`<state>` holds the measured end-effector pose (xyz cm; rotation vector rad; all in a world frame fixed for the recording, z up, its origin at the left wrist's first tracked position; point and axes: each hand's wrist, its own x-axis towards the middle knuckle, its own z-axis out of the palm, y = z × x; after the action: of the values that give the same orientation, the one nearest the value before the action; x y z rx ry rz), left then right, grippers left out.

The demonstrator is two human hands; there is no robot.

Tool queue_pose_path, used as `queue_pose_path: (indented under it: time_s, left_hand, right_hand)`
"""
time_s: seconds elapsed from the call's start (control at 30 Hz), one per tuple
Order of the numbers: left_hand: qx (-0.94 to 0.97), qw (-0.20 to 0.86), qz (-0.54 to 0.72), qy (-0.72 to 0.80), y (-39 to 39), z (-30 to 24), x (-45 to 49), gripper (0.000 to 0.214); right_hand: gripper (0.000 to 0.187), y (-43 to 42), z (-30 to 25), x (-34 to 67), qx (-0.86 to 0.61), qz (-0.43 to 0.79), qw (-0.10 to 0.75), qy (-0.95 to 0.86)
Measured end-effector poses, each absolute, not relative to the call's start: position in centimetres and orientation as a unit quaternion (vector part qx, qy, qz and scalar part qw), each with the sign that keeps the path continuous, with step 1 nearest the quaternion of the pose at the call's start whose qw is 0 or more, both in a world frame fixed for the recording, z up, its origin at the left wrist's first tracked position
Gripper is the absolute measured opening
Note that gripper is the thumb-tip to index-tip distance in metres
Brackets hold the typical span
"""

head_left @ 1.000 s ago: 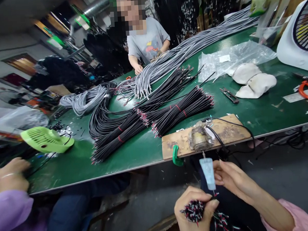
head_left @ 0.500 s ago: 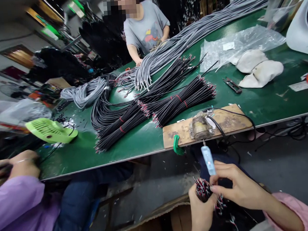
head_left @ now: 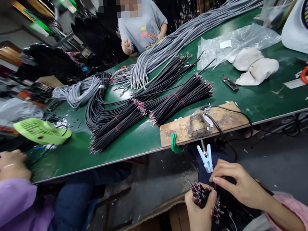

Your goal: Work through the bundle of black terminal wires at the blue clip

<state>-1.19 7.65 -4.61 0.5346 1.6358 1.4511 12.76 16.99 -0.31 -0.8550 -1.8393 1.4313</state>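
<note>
The pale blue plastic peg [head_left: 206, 159] has turned since half a second ago and now shows its forked legs. It hangs just above the right hand [head_left: 238, 187], whose fingertips have dropped from its foot. The left hand [head_left: 200, 216] is closed round a bundle of thin black wires with red and white stripped tips [head_left: 201, 195], tips upward. The right thumb and forefinger are narrowed to a pinch at the bundle's top (whether a wire sits between them I cannot tell). The wires look light, limp and easily splayed, so they are best gripped as a tight bunch just below the tips. The right wrist bends down, with a pink sleeve behind it. Beyond the peg lies a brown wooden board [head_left: 228, 117], and under the left hand is a cardboard box [head_left: 153, 223].
</note>
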Motion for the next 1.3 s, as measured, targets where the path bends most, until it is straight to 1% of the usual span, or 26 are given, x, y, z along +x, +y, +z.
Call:
queue_pose_path:
  time_s: [0.13,0.33,0.43,0.53,0.6,0.67,0.83,1.0,1.17,1.3]
  left_hand:
    - [0.194,0.446,0.583,0.651,7.9,-4.2,-1.1,0.037]
    - [0.190,0.453,0.582,0.648,8.3,-3.8,-1.0,0.039]
    - [0.175,0.443,0.581,0.660,8.5,-3.6,-0.9,0.039]
    - [0.161,0.456,0.592,0.644,8.6,-3.1,-0.7,0.037]
    - [0.161,0.469,0.600,0.628,8.7,-2.7,-0.6,0.035]
    - [0.163,0.476,0.607,0.616,8.7,-2.5,-0.6,0.034]
    - [0.162,0.485,0.603,0.612,8.7,-2.5,-0.7,0.032]
    - [0.176,0.490,0.601,0.606,8.6,-2.5,-0.7,0.030]
    - [0.157,0.481,0.616,0.604,8.8,-2.2,-0.7,0.030]
    - [0.163,0.492,0.619,0.590,8.8,-2.1,-0.7,0.030]
  right_hand:
    - [0.021,17.5,-0.9,12.8,-0.283,0.606,0.312,-0.674]
    - [0.028,16.9,-1.7,12.3,-0.314,0.624,0.328,-0.636]
    - [0.031,16.1,-2.4,11.4,-0.323,0.695,0.338,-0.546]
    - [0.035,15.3,-3.1,10.5,-0.315,0.774,0.343,-0.429]
    - [0.035,15.0,-3.3,10.1,-0.302,0.797,0.346,-0.393]
    - [0.032,15.0,-3.3,10.2,-0.297,0.790,0.356,-0.401]
    - [0.020,15.6,-2.5,11.2,-0.316,0.688,0.379,-0.532]
    - [0.021,15.8,-2.1,11.5,-0.341,0.621,0.376,-0.597]
    - [0.024,15.6,-2.9,11.5,-0.348,0.639,0.349,-0.591]
    - [0.017,15.9,-2.7,11.5,-0.332,0.635,0.372,-0.590]
